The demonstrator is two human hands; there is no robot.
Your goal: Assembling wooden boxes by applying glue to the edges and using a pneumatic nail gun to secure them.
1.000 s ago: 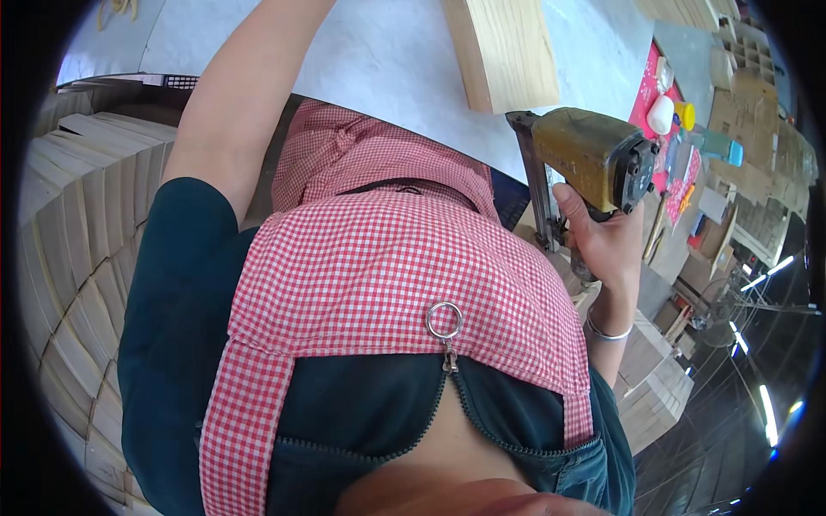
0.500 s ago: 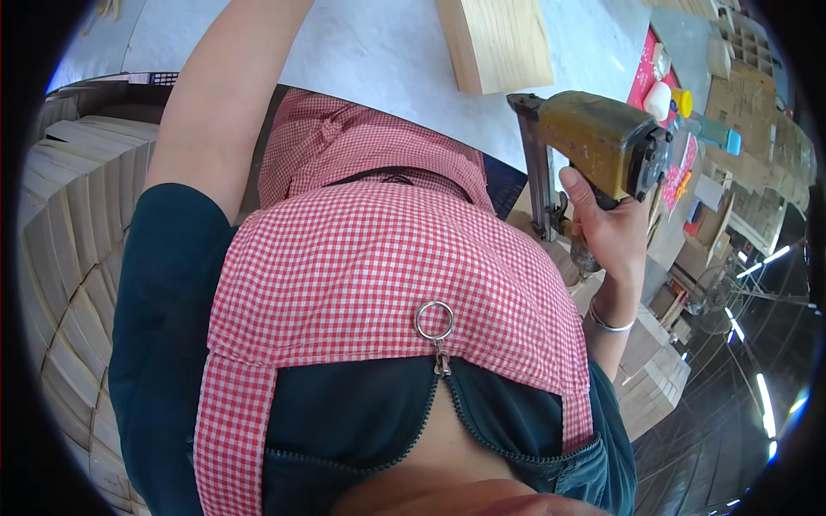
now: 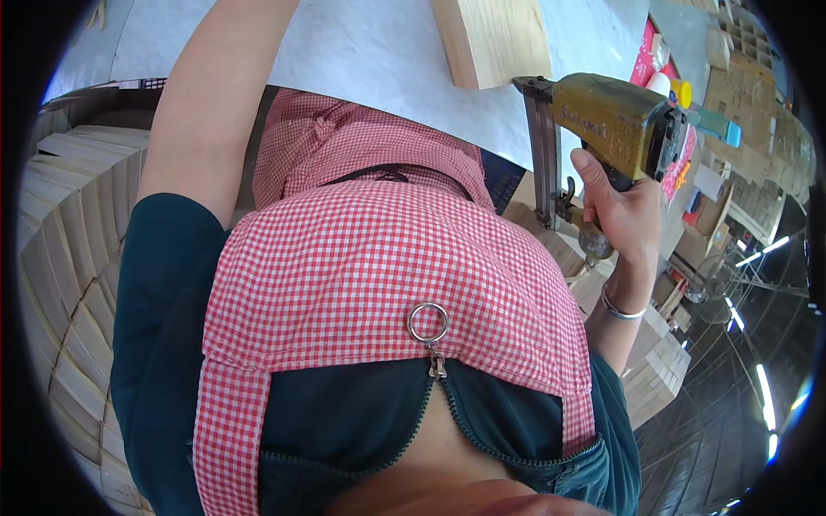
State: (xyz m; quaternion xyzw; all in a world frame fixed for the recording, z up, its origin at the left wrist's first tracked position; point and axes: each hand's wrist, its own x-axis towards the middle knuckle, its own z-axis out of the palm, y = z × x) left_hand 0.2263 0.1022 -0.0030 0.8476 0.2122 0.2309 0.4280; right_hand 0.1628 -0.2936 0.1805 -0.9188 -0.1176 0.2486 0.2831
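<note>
My right hand (image 3: 624, 211) is wrapped round the grip of a pneumatic nail gun (image 3: 607, 112) with a worn yellow body and a dark magazine. The gun's nose is at the near end of a pale wooden piece (image 3: 495, 43); whether they touch I cannot tell. That piece lies on a light grey-white tabletop (image 3: 370, 77) and runs out of the picture at the top. My left forearm (image 3: 219, 95) reaches forward over the table's edge, but its hand is beyond the upper edge of the view.
Stacked wooden boards (image 3: 64, 232) stand close on my left. Beyond the gun, at the right, are a yellow-capped bottle (image 3: 681, 93), a clear container with a blue end (image 3: 718, 127) and cardboard boxes (image 3: 740, 103). More stacked wood (image 3: 658, 370) sits behind my right arm.
My right hand and the nail gun have shifted slightly to the right and up in the picture, bringing the nose to the wooden piece's end. My left forearm has moved slightly left.
</note>
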